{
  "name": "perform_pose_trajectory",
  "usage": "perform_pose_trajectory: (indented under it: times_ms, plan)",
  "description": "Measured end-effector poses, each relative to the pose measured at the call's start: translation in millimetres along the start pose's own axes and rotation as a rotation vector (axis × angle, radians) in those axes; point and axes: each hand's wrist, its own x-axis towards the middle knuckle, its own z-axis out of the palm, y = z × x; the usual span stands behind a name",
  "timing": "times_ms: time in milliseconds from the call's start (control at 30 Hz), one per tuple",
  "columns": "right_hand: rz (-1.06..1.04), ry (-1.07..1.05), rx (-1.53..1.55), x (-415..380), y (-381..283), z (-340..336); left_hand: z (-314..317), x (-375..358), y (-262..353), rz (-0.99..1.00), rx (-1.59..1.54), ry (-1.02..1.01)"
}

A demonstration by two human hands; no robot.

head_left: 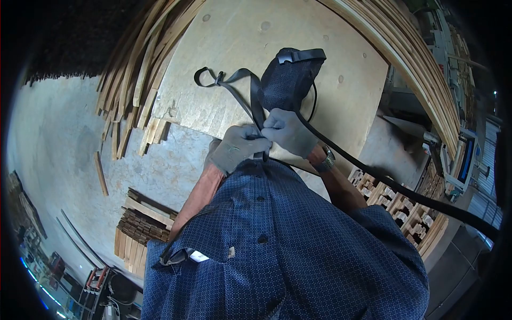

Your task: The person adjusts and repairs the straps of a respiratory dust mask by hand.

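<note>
And here's the black strap [256, 101], running down between the two gloved hands at the front of the patterned blue shirt [250, 213], a short piece of it showing just below the fingers. The left hand [237, 146], in a grey glove, is closed on the strap, thumb pointing in toward the other hand. Right up against it, the right hand [289, 130] is curled tight, gripping at the same spot; its exact hold is hidden by the fingers. There's a watch [327, 157] on that wrist.

Just beyond the right hand lies the black mesh pouch [282, 85], a buckled band across its far end. Ahead of the left hand, the strap bends out into a loop with a small black buckle [219, 78], resting on the pale wooden board [224, 32]. From beside the right hand, a thick black cable [373, 173] sweeps out over the right forearm.

Farther out, long wooden strips [133, 69] lie beyond the left hand, and more curved-looking strips [410, 53] run past the board on the right. Beside the left forearm sits a short wood stack [141, 226]; beyond the right forearm, stacked slotted timber [410, 213].
</note>
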Motion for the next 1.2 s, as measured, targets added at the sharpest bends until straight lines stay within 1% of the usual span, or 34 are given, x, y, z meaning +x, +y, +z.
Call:
perform_pose_trajectory:
  times_ms: [33,100,167,200,233,267,300,333,400,467,500,533,567,600,667,833,967,1033,1067,1133,1200]
  plan:
    - [0.018,-0.002,0.016,-2,0,1,0,0,2,-0.04,0.098,-0.001]
    - [0.035,-0.001,0.034,-4,2,3,1,1,-1,-0.026,0.066,0.006]
    - [-0.099,0.07,0.066,-8,7,6,2,0,-7,-0.015,0.034,0.014]
    - [-0.1,0.071,0.068,-11,6,5,2,0,-10,-0.014,-0.032,0.025]
    - [-0.073,0.088,-0.005,-15,4,2,2,-1,-14,-0.014,-0.098,0.038]
    - [-0.048,0.104,-0.079,-18,2,1,3,-1,-17,-0.015,-0.095,0.043]
    - [-0.051,0.103,-0.075,-21,-1,1,4,-2,-19,-0.029,-0.077,0.086]
    - [-0.082,0.089,-0.078,-23,-3,1,5,-2,-22,-0.044,-0.058,0.128]
    - [-0.111,0.081,-0.083,-26,-2,0,6,0,-28,-0.024,-0.067,0.144]
    - [-0.213,0.095,-0.25,-26,-1,3,8,1,-33,-0.005,-0.076,0.161]
    - [-0.215,0.095,-0.248,-26,1,3,10,2,-34,-0.013,-0.128,0.189]
    - [-0.237,0.103,-0.319,-26,5,3,11,1,-35,-0.023,-0.182,0.217]
    - [-0.257,0.11,-0.391,-27,8,3,12,1,-36,-0.026,-0.182,0.217]
    - [-0.253,0.111,-0.39,-27,10,4,12,1,-34,-0.025,-0.168,0.217]
    - [-0.188,0.057,-0.467,-26,13,3,13,4,-35,-0.023,-0.152,0.209]
    - [-0.18,0.079,-0.479,-31,10,7,6,6,-39,0.017,-0.244,0.103]
    - [-0.149,0.063,-0.453,-28,8,11,1,8,-31,-0.014,-0.317,0.049]
    - [-0.151,0.062,-0.465,-26,13,11,-6,11,-25,0.022,-0.184,-0.049]
    - [-0.162,0.058,-0.471,-25,16,13,-9,11,-22,0.022,-0.182,-0.056]
    - [-0.16,0.068,-0.461,-25,18,13,-11,10,-13,0.047,-0.002,-0.053]
    - [-0.157,0.078,-0.449,-24,19,17,-13,11,-12,0.064,-0.018,-0.058]
